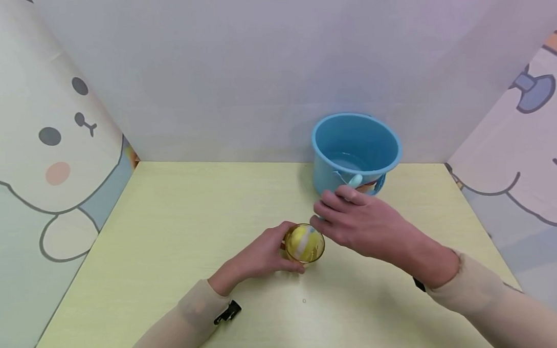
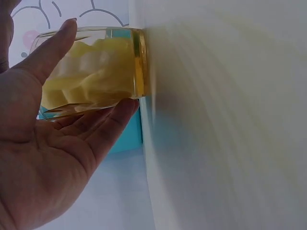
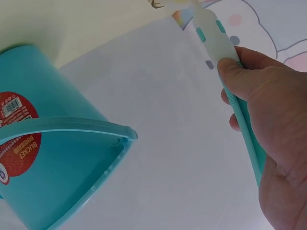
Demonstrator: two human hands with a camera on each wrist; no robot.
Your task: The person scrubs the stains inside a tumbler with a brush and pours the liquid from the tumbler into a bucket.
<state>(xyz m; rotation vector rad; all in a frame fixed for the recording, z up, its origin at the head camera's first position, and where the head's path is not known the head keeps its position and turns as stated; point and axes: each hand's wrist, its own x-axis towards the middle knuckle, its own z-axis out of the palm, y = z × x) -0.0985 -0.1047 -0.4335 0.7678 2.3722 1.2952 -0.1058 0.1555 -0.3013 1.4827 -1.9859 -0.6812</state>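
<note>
My left hand holds an amber-tinted drinking glass from its left side, thumb and fingers spread around the wall. The glass stands upright, its base right at the tabletop. A yellow and white sponge head fills much of the inside. My right hand, to the right and above, grips the teal and white handle of a sponge cup brush, thumb laid along it. The handle slopes down toward the glass; its upper end shows past the knuckles in the head view.
A blue plastic bucket stands behind my right hand near the back wall, its carrying handle hanging at the front. A red label is on its side. A tiny clear drop lies on the pale yellow table. Printed panels flank both sides.
</note>
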